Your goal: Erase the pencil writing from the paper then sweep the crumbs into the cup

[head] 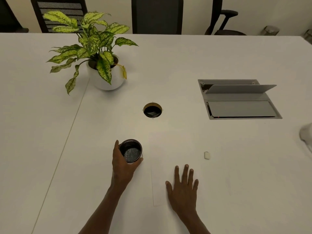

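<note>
A white sheet of paper (211,176) lies flat on the white table, its left edge faintly visible; I can make out no writing on it. My right hand (183,190) rests flat on the paper's left part, fingers spread. My left hand (123,163) grips a dark round cup (130,151) from its left side, just left of the paper. The cup stands upright with something shiny inside. A small white eraser (207,155) lies on the paper's upper part, to the right of and beyond my right hand.
A potted plant (104,71) stands at the back left. A round cable hole (152,110) sits in the table's middle, and an open cable box (238,98) at the right. Chairs stand beyond the far edge. A blurred pale object (306,135) shows at the right border.
</note>
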